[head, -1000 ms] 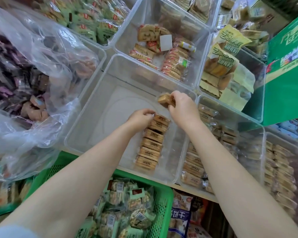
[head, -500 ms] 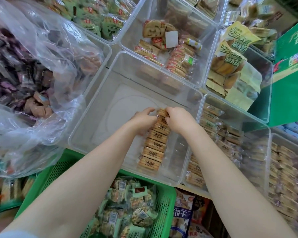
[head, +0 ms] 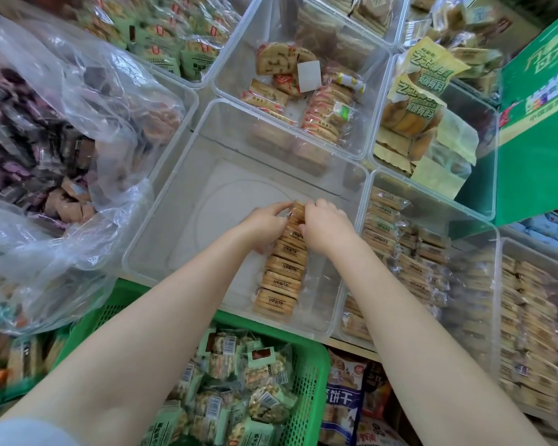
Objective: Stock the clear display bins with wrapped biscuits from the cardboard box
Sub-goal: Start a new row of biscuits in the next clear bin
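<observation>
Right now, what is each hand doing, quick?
Left hand: fingers curled onto the far end of the biscuit row, pinching it.
Right hand: the same from the other side, pinching the top biscuit.

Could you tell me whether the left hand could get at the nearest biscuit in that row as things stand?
Probably yes: the bin is open-topped, and nothing covers the nearest biscuit. The left hand only needs to draw back along the row.

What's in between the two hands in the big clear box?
In the head view, the far end of the row of wrapped biscuits sits between the left hand and the right hand, inside the clear bin. Both hands touch it.
</observation>
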### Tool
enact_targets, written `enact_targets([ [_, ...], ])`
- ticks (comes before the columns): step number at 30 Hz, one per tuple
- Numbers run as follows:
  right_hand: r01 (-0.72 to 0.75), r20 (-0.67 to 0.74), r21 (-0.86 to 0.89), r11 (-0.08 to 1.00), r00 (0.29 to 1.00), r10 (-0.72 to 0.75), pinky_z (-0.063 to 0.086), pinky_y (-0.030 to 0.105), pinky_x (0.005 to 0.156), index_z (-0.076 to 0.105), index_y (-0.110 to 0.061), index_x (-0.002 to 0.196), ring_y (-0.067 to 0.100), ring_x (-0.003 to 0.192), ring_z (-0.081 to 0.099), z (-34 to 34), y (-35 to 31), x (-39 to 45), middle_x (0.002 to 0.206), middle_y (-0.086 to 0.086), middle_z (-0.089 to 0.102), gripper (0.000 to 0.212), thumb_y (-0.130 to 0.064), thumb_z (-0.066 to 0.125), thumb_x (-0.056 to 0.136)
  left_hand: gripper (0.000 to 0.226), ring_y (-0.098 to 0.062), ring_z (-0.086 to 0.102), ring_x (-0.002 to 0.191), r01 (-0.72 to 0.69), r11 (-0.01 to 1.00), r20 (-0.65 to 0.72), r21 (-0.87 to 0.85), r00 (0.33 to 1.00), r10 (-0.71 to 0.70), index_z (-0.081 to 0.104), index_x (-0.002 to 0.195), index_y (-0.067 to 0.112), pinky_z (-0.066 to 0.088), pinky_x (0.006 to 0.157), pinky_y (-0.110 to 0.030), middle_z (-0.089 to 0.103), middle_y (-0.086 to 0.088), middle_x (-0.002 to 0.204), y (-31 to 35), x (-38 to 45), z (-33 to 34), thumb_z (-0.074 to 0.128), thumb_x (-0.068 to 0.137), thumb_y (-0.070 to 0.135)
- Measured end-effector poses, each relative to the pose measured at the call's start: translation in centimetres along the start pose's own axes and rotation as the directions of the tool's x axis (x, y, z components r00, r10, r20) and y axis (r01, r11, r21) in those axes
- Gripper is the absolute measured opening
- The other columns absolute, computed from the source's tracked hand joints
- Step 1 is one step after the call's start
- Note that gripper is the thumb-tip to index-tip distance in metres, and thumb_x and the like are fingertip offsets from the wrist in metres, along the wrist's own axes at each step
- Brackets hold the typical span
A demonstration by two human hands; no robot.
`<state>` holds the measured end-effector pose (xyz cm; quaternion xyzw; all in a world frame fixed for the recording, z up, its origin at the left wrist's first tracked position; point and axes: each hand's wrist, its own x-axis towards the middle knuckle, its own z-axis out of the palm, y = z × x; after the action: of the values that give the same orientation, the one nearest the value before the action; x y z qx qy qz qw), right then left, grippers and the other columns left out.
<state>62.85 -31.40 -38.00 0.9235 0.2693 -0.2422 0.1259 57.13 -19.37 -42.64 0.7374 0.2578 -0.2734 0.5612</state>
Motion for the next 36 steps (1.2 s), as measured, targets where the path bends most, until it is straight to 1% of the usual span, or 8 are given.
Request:
enact_targets([
  [5, 0.170, -0.282, 0.480, 0.861, 0.959, -0.032, 0.044, 0.028, 0.100, 0.064, -0.010, 0.128, 0.016, 0.118, 0.051, -0.7, 1.4, -6.9, 0.126, 0.004, 0.057, 0.032, -0.024, 0.048, 0.104, 0.053, -0.040, 0.044, 0.130, 0.016, 0.934, -0.167, 0.356, 0.985, 0.047, 0.039, 0.151, 0.037, 0.041, 0.108, -0.049, 0.040, -0.018, 0.145, 0.8, -1.8, 1.0, 0.042, 0.098, 0.030],
  [8, 0.198, -0.348, 0.765, 0.613, 0.928, 0.135, 0.042, 0.007, 0.084, 0.071, -0.017, 0.112, 0.000, 0.097, 0.058, -0.4, 4.4, -13.1, 0.106, -0.009, 0.064, 0.023, -0.017, 0.050, 0.103, 0.044, -0.036, 0.040, 0.130, 0.001, 0.906, -0.373, 0.423, 0.912, 0.174, 0.052, 0.139, 0.018, 0.038, 0.104, -0.047, 0.047, -0.017, 0.137, 2.2, -5.5, 3.1, 0.048, 0.096, 0.026],
  [11, 0.166, -0.302, 0.916, 0.364, 0.885, 0.355, 0.055, 0.020, 0.077, 0.071, -0.021, 0.097, 0.006, 0.084, 0.068, 1.3, 9.6, -20.0, 0.089, -0.008, 0.071, 0.022, -0.016, 0.051, 0.102, 0.027, -0.033, 0.047, 0.116, -0.229, 0.878, -0.471, 0.421, 0.772, 0.427, 0.064, 0.119, 0.012, 0.043, 0.093, -0.045, 0.055, -0.014, 0.118, 4.7, -9.8, 8.4, 0.054, 0.094, 0.018],
  [19, 0.218, -0.209, 0.970, 0.108, 0.518, 0.830, 0.055, 0.037, 0.066, 0.066, -0.018, 0.080, 0.015, 0.060, 0.062, 9.3, 29.9, -40.7, 0.063, -0.004, 0.065, 0.028, -0.006, 0.050, 0.099, 0.014, -0.021, 0.059, 0.086, -0.604, 0.648, 0.124, 0.464, 0.769, 0.627, 0.071, 0.100, 0.023, 0.046, 0.072, -0.034, 0.064, 0.004, 0.090, 13.9, -20.3, 36.4, 0.059, 0.096, 0.018],
  [24, 0.139, -0.020, 0.990, -0.024, 0.303, 0.953, 0.051, 0.022, 0.060, 0.068, -0.010, 0.088, 0.010, 0.059, 0.061, 17.3, 42.9, -52.3, 0.069, 0.001, 0.065, 0.021, -0.010, 0.049, 0.098, 0.035, -0.028, 0.052, 0.118, -0.702, 0.516, 0.297, 0.490, 0.691, 0.659, 0.057, 0.134, 0.023, 0.044, 0.089, -0.038, 0.056, -0.005, 0.127, 18.3, -23.8, 54.7, 0.051, 0.100, 0.028],
  [27, -0.074, 0.234, 0.972, -0.223, 0.364, 0.901, 0.053, 0.030, 0.068, 0.068, -0.016, 0.087, 0.015, 0.069, 0.065, 24.3, 49.3, -54.9, 0.082, 0.004, 0.069, 0.021, -0.018, 0.048, 0.097, 0.061, -0.031, 0.036, 0.138, -0.644, 0.327, 0.324, 0.692, 0.681, 0.656, 0.030, 0.154, 0.021, 0.028, 0.113, -0.046, 0.040, -0.009, 0.150, 19.4, -24.2, 62.2, 0.049, 0.098, 0.035],
  [30, -0.253, 0.434, 0.900, -0.354, 0.454, 0.778, 0.057, 0.041, 0.086, 0.065, -0.014, 0.090, 0.027, 0.085, 0.067, 30.1, 53.4, -54.1, 0.090, 0.008, 0.070, 0.017, -0.023, 0.051, 0.095, 0.083, -0.033, 0.037, 0.138, -0.505, 0.094, 0.329, 0.858, 0.682, 0.653, 0.011, 0.160, 0.020, 0.028, 0.115, -0.047, 0.038, -0.010, 0.151, 18.5, -23.2, 64.9, 0.053, 0.092, 0.040],
  [36, -0.466, 0.479, 0.868, -0.171, 0.696, 0.535, 0.047, 0.028, 0.090, 0.061, -0.001, 0.131, 0.031, 0.122, 0.058, 33.9, 53.9, -47.8, 0.133, 0.013, 0.062, 0.036, -0.021, 0.052, 0.102, 0.081, -0.031, 0.040, 0.136, -0.451, 0.128, 0.253, 0.883, 0.688, 0.680, 0.015, 0.159, 0.031, 0.028, 0.114, -0.046, 0.043, -0.007, 0.149, 18.1, -22.6, 65.5, 0.057, 0.090, 0.033],
])
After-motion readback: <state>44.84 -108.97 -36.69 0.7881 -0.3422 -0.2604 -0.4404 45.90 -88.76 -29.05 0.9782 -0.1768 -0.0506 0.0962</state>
